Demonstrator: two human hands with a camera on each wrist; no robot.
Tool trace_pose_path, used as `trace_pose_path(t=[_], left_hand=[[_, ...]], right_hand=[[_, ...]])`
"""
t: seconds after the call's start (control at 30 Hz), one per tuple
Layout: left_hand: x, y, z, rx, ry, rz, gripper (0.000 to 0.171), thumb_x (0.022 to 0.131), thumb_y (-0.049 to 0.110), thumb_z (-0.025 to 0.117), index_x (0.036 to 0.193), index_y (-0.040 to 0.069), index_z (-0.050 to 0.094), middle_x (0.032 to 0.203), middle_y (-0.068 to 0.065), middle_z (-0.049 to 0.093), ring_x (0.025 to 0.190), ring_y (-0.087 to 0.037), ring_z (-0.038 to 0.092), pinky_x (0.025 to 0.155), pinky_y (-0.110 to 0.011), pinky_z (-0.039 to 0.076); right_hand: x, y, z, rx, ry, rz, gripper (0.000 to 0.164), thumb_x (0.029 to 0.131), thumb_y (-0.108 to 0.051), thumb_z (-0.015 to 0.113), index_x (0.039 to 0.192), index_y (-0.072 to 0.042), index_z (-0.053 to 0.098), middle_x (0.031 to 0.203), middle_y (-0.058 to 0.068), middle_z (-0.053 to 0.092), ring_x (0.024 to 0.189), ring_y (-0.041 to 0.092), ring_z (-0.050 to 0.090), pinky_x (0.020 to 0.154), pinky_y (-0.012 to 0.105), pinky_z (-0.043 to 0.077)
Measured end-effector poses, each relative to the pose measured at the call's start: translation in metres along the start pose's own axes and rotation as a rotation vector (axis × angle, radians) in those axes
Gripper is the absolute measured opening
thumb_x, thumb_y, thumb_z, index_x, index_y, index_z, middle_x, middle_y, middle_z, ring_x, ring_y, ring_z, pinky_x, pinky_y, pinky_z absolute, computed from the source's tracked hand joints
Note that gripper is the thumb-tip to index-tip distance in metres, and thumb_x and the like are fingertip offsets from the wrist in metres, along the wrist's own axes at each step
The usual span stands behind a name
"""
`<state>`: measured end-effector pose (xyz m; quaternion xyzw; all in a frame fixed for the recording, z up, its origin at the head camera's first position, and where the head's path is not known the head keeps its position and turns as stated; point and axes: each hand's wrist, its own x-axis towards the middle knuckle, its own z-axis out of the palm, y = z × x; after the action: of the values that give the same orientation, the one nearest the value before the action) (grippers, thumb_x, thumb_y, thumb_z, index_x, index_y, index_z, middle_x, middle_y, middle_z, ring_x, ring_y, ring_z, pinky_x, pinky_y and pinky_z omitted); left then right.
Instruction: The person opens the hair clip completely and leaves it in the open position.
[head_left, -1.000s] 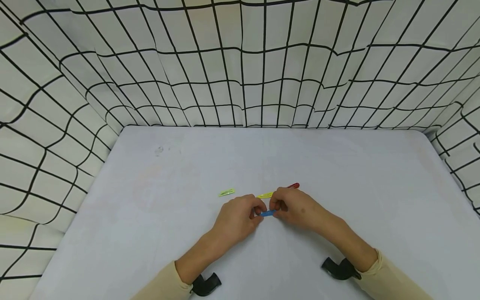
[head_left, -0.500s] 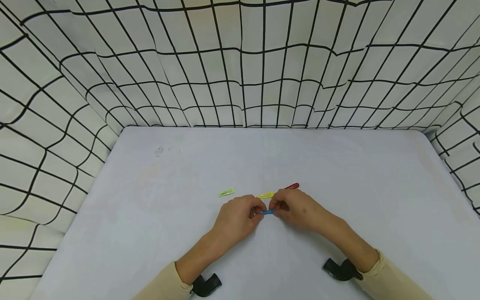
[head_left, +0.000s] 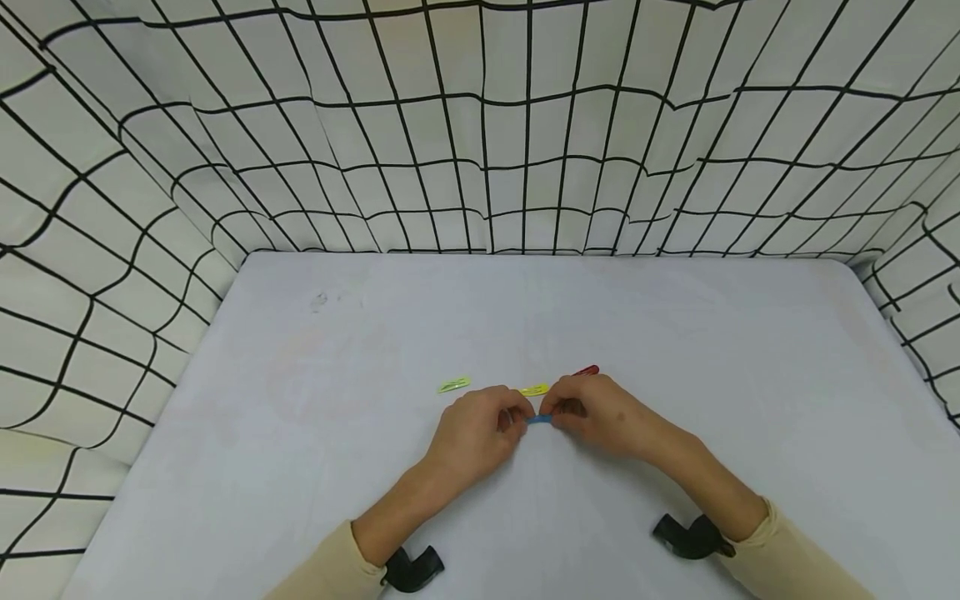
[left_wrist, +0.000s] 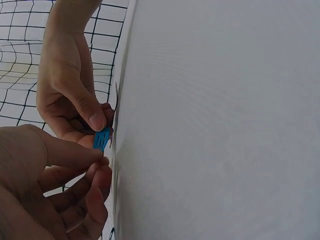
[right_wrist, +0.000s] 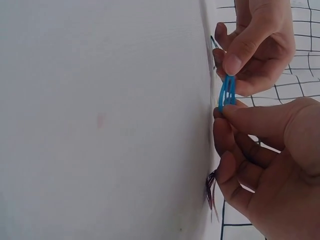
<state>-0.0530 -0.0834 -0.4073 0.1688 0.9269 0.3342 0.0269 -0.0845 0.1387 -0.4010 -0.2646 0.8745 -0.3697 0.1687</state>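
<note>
Between my two hands is a blue snap hair clip [right_wrist: 228, 91], its slotted frame showing in the right wrist view. My left hand [head_left: 474, 435] pinches one end between thumb and fingertip. The other end is pinched by my right hand [head_left: 609, 417], thumb on top. Just behind the hands on the table lie a yellow hair clip [head_left: 535, 389] and a red hair clip [head_left: 589, 370], the red one partly covered by the right hand. A light green hair clip [head_left: 453, 384] lies farther left, beyond the left hand.
The white table [head_left: 337, 350] spreads out around the hands. Black netting [head_left: 525, 133] over white walls rises along its back and sides. A black curved wrist mount [head_left: 414, 570] sits by the left sleeve, another by the right.
Both hands have shifted very slightly away from the body with the blue hair clip held between them. The right forearm has moved a little to the right. The other clips lie unmoved.
</note>
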Motion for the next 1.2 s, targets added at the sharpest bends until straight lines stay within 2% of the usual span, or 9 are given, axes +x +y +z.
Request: trace_pose_path(t=[0.17,0.37,0.57,0.9,1.2], left_hand=[[0.0005,0.0018,-0.0022,-0.028,0.023,0.005,0.016,0.086,0.005,0.077,0.093,0.019,0.079,0.076,0.009,0.069,0.070,-0.006,0.060,0.063,-0.020,0.046],[-0.0003,0.0024,-0.0045,-0.089,0.034,-0.013,0.017,0.087,0.003,0.076,0.094,0.018,0.081,0.081,0.009,0.073,0.072,-0.006,0.063,0.064,-0.020,0.047],[0.0001,-0.0003,-0.0050,-0.156,0.039,-0.035,0.018,0.088,0.002,0.075,0.094,0.018,0.081,0.085,0.009,0.075,0.075,-0.006,0.064,0.069,-0.021,0.049],[0.0002,-0.0016,-0.0070,-0.299,0.021,-0.069,0.018,0.087,-0.002,0.077,0.096,0.013,0.083,0.093,0.002,0.080,0.077,-0.009,0.067,0.076,-0.024,0.053],[0.0011,-0.0011,-0.0071,-0.303,0.026,-0.059,0.020,0.087,-0.002,0.078,0.098,0.014,0.084,0.091,0.002,0.079,0.077,-0.007,0.067,0.076,-0.027,0.055]], right_hand=[[-0.0023,0.0030,-0.0007,0.035,0.031,-0.001,0.018,0.095,-0.004,0.072,0.102,-0.020,0.076,0.092,-0.007,0.072,0.093,0.012,0.055,0.080,0.022,0.049],[-0.0033,0.0046,-0.0022,0.048,0.040,-0.033,0.015,0.097,-0.006,0.072,0.106,-0.018,0.075,0.095,-0.005,0.074,0.086,0.006,0.059,0.076,0.021,0.050],[-0.0039,0.0050,-0.0037,0.066,0.069,-0.052,0.014,0.097,-0.008,0.073,0.106,-0.018,0.076,0.100,-0.006,0.077,0.091,0.006,0.058,0.078,0.021,0.051],[-0.0035,0.0046,-0.0060,0.086,0.089,-0.014,0.014,0.096,-0.011,0.075,0.107,-0.019,0.078,0.100,-0.008,0.076,0.091,0.005,0.061,0.080,0.023,0.054],[-0.0028,0.0068,-0.0073,0.103,0.093,0.000,0.011,0.097,-0.012,0.073,0.104,-0.019,0.078,0.091,-0.004,0.073,0.085,0.008,0.058,0.073,0.023,0.050]])
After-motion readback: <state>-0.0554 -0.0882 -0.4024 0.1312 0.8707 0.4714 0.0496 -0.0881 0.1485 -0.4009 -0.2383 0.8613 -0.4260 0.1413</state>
